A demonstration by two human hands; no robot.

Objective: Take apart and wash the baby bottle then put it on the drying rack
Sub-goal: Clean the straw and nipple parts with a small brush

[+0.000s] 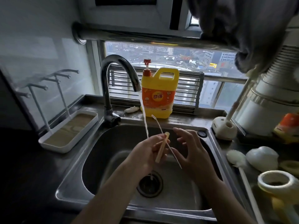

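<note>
Both forearms bare, rising from lower edge, converging mid-frame. Left hand turned inward, fingers curled round straw, gripping it tilted. Right hand close beside, palm facing left, thumb and lower fingers pinching thin brush; index and middle fingers lifted, spread, slightly bent.

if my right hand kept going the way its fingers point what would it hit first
The right hand would likely meet the thin brush first, just before the straw the left hand grips; depth is unclear.
</note>
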